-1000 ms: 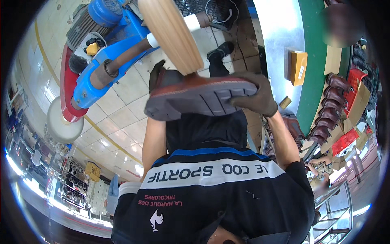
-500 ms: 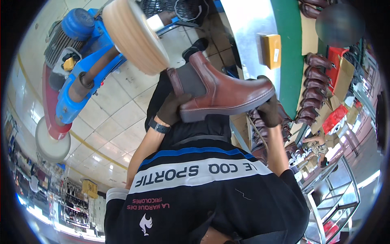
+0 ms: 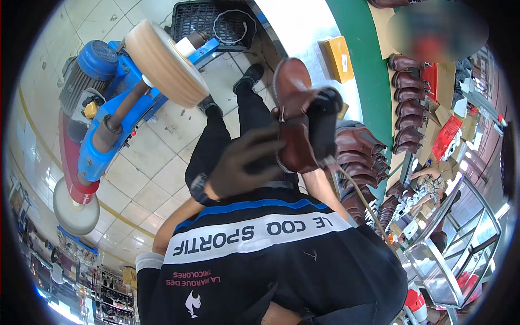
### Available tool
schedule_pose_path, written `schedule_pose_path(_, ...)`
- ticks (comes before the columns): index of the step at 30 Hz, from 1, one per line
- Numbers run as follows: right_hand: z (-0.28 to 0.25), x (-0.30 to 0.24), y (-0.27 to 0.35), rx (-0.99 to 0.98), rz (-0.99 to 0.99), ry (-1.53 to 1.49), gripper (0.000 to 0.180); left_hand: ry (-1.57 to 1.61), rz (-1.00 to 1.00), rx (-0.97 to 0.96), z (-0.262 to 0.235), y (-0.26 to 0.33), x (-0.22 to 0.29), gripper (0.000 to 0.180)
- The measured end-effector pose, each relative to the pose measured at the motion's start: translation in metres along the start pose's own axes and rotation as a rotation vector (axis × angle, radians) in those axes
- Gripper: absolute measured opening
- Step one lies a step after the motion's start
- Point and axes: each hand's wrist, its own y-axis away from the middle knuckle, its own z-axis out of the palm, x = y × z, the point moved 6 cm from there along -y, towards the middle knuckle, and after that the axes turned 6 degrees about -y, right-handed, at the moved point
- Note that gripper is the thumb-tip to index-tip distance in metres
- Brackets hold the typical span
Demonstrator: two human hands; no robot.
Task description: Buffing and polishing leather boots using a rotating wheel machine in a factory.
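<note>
A brown leather ankle boot [image 3: 295,111] is raised in front of my body, its rounded toe pointing away from me. My right hand [image 3: 324,130], in a dark glove, holds it from the right side. Most of those fingers are hidden behind the boot, and glove and dark boot opening are hard to tell apart. Close to the boot's left side is my left hand [image 3: 246,160], also gloved, its fingers stretched out and slightly blurred. Whether its fingertips touch the leather I cannot tell.
A blue machine [image 3: 108,124] with a wide buffing wheel [image 3: 162,62] stands on the left. A yellow box [image 3: 338,58] lies on the metal-topped bench [image 3: 303,24]. Several brown boots [image 3: 360,151] stand to the right, others [image 3: 409,108] beyond the green strip. A black crate [image 3: 189,27] sits ahead.
The boot has turned from lying sideways to toe pointing away, and is farther from the wheel. My left hand has let go of it and opened. The view has shifted slightly.
</note>
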Motion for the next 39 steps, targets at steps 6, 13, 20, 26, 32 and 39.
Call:
schedule_pose_path(6,-0.017,-0.019,0.044,-0.104,0.015,0.070,0.037,0.421,-0.625,-0.074,0.018,0.028,-0.136,0.053)
schedule_pose_path(13,-0.004,-0.016,0.044,-0.277,0.044,0.132,0.033,1.720,-0.563,0.222,0.038,-0.001,-0.097,0.079)
schedule_pose_path(20,-0.003,-0.017,0.027,-0.448,0.060,0.199,0.029,1.700,-0.523,0.342,0.034,0.003,-0.119,0.058)
schedule_pose_path(26,0.037,-0.012,0.033,-0.552,0.052,0.261,0.025,1.573,-0.548,0.597,0.019,0.014,-0.174,0.045)
schedule_pose_path(32,0.133,0.057,-0.006,-0.338,0.674,-0.475,0.025,0.557,-0.324,0.424,-0.053,0.004,-0.258,0.035)
schedule_pose_path(39,0.123,0.043,0.004,-0.310,0.543,-0.463,0.023,0.798,-0.571,0.569,-0.062,-0.016,-0.202,0.037)
